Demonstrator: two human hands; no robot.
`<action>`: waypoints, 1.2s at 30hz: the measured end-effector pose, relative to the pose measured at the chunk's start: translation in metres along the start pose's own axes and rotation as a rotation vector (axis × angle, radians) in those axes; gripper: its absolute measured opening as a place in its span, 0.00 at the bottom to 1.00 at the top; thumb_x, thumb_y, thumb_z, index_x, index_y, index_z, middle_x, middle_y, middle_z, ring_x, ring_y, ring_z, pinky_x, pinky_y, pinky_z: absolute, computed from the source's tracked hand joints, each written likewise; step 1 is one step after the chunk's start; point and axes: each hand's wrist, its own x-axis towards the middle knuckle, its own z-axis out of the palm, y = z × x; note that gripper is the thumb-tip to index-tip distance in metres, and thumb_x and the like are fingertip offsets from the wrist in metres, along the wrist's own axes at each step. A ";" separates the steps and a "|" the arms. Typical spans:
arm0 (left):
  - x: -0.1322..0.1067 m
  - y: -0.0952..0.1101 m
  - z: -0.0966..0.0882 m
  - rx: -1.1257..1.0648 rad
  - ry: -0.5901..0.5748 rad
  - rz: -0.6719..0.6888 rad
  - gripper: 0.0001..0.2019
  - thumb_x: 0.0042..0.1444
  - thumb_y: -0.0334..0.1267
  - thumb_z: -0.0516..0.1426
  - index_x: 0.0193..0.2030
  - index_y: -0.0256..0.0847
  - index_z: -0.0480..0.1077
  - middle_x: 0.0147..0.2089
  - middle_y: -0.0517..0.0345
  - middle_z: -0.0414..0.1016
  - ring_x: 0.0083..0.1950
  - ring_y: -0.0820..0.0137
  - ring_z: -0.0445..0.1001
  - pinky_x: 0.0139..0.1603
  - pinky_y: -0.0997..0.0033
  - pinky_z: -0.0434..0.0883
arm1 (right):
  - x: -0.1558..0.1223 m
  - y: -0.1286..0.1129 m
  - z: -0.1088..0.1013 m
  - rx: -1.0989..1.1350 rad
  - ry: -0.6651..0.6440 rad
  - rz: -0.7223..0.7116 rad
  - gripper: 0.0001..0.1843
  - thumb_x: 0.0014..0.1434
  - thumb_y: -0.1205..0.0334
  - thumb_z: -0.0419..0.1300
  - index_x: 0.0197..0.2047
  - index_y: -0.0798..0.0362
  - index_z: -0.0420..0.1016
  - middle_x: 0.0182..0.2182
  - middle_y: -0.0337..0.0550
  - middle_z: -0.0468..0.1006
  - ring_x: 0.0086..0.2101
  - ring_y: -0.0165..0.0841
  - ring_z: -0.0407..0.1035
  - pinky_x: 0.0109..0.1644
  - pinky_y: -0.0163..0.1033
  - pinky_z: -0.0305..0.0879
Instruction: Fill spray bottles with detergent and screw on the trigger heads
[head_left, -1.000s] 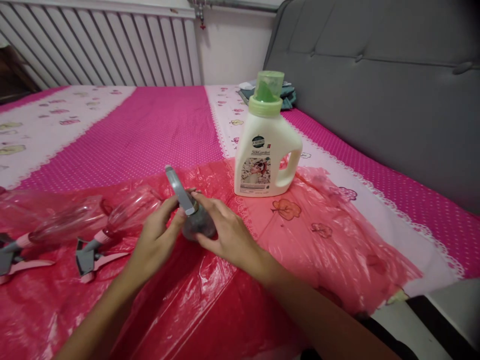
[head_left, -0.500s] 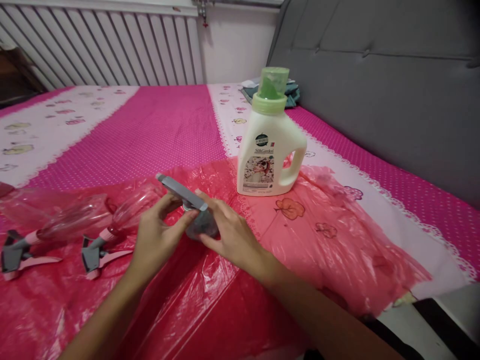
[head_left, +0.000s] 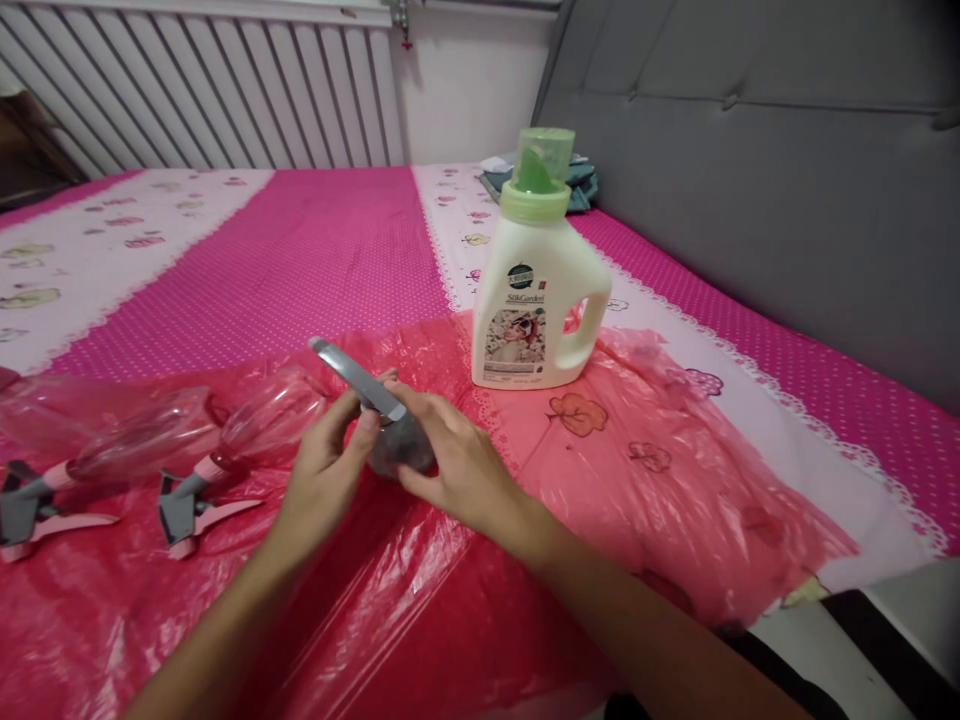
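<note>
- Head view, just left of centre: dark grey bottle (head_left: 403, 448), rounded body, partly hidden by hands; whether its base touches the sheet cannot be told.
- Grey top (head_left: 352, 375), long and narrow, on the bottle; slants from upper left down to lower right.
- Left hand (head_left: 330, 458), one: closed on the grey top near its lower end, thumb on the near side, fingers partly hidden behind.
- Right hand (head_left: 469, 468), one: curved around the right side of the bottle body, gripping it, thumb low, fingers over the far side.
- Red plastic sheet (head_left: 420, 590), creased and glossy, beneath the hands across the lower frame.
- Clear spray bottles (head_left: 274, 412), two, lying side by side at middle left; grey-and-pink trigger heads (head_left: 178, 512) toward the lower left.
- White jug (head_left: 517, 300), upright on the sheet right of centre; green cap, handle at right, printed label.
- Bedspread (head_left: 337, 240), magenta and pale pink, under the sheet.
- Folded cloths (head_left: 581, 185), behind the jug.
- Radiator (head_left: 225, 95), white, upper left.
- Headboard (head_left: 750, 180), grey, padded, upper right.
</note>
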 end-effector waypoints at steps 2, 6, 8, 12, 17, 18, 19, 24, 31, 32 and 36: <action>0.001 0.003 -0.004 -0.002 -0.062 0.014 0.31 0.66 0.72 0.64 0.57 0.46 0.82 0.66 0.44 0.85 0.74 0.49 0.79 0.79 0.46 0.76 | 0.000 -0.001 -0.001 0.000 -0.004 0.003 0.44 0.71 0.58 0.65 0.84 0.36 0.55 0.75 0.48 0.71 0.68 0.47 0.75 0.73 0.59 0.79; 0.002 0.005 -0.006 -0.019 -0.042 0.020 0.32 0.62 0.70 0.68 0.57 0.44 0.84 0.67 0.43 0.86 0.72 0.48 0.82 0.77 0.45 0.79 | 0.001 -0.001 0.000 -0.032 -0.009 0.004 0.43 0.71 0.57 0.66 0.84 0.38 0.57 0.73 0.51 0.74 0.69 0.49 0.75 0.73 0.61 0.79; 0.001 0.003 -0.006 0.010 0.008 0.009 0.29 0.58 0.67 0.72 0.52 0.44 0.86 0.63 0.45 0.89 0.68 0.47 0.85 0.76 0.44 0.80 | 0.001 0.001 0.002 -0.043 -0.001 -0.005 0.42 0.71 0.57 0.67 0.83 0.41 0.59 0.73 0.52 0.74 0.70 0.49 0.74 0.75 0.61 0.78; -0.003 -0.005 0.002 0.090 0.212 0.010 0.21 0.55 0.57 0.74 0.47 0.44 0.88 0.54 0.49 0.92 0.61 0.47 0.87 0.73 0.41 0.81 | -0.002 0.004 0.008 -0.014 0.044 -0.021 0.47 0.71 0.57 0.67 0.85 0.40 0.50 0.77 0.52 0.72 0.74 0.48 0.71 0.76 0.63 0.77; -0.008 -0.013 0.017 0.082 0.371 0.005 0.18 0.54 0.52 0.72 0.47 0.43 0.87 0.50 0.52 0.92 0.55 0.51 0.88 0.64 0.47 0.85 | -0.003 -0.001 0.013 -0.040 0.065 0.051 0.39 0.70 0.61 0.67 0.79 0.44 0.59 0.75 0.56 0.74 0.74 0.50 0.71 0.75 0.64 0.77; -0.009 -0.012 0.020 0.083 0.385 0.007 0.17 0.54 0.52 0.72 0.45 0.44 0.87 0.48 0.52 0.92 0.53 0.52 0.88 0.61 0.48 0.85 | -0.003 -0.003 0.013 -0.049 0.067 0.060 0.37 0.70 0.62 0.67 0.78 0.44 0.60 0.75 0.56 0.74 0.74 0.49 0.71 0.75 0.64 0.77; -0.009 -0.012 0.021 0.082 0.397 0.007 0.17 0.54 0.52 0.72 0.44 0.44 0.87 0.47 0.53 0.92 0.51 0.54 0.88 0.59 0.49 0.85 | -0.003 -0.005 0.013 -0.058 0.064 0.067 0.37 0.70 0.63 0.67 0.77 0.44 0.61 0.74 0.55 0.74 0.73 0.49 0.72 0.75 0.64 0.77; -0.012 -0.010 0.022 0.062 0.434 -0.012 0.17 0.54 0.53 0.74 0.44 0.45 0.88 0.48 0.51 0.91 0.53 0.52 0.86 0.66 0.42 0.80 | -0.003 -0.008 0.011 -0.104 0.021 0.074 0.37 0.71 0.62 0.68 0.78 0.43 0.63 0.75 0.56 0.71 0.73 0.50 0.72 0.75 0.65 0.77; -0.020 -0.014 0.022 0.251 0.429 0.064 0.15 0.65 0.57 0.67 0.43 0.48 0.83 0.46 0.53 0.85 0.56 0.52 0.80 0.68 0.43 0.77 | -0.003 -0.009 0.009 -0.143 0.005 0.071 0.37 0.74 0.58 0.66 0.81 0.35 0.62 0.75 0.54 0.70 0.71 0.51 0.73 0.72 0.67 0.79; -0.020 -0.014 0.022 0.288 0.404 0.084 0.16 0.68 0.58 0.64 0.43 0.48 0.82 0.46 0.53 0.84 0.58 0.52 0.79 0.69 0.43 0.77 | -0.002 -0.009 0.008 -0.138 0.008 0.072 0.38 0.74 0.58 0.66 0.81 0.35 0.62 0.75 0.53 0.71 0.71 0.51 0.73 0.72 0.67 0.79; -0.016 -0.018 0.016 0.214 0.251 0.080 0.23 0.74 0.63 0.57 0.51 0.48 0.82 0.51 0.55 0.84 0.59 0.55 0.80 0.67 0.52 0.78 | -0.001 -0.008 0.004 -0.091 0.021 0.086 0.37 0.72 0.57 0.67 0.80 0.40 0.64 0.75 0.53 0.71 0.71 0.51 0.73 0.75 0.65 0.77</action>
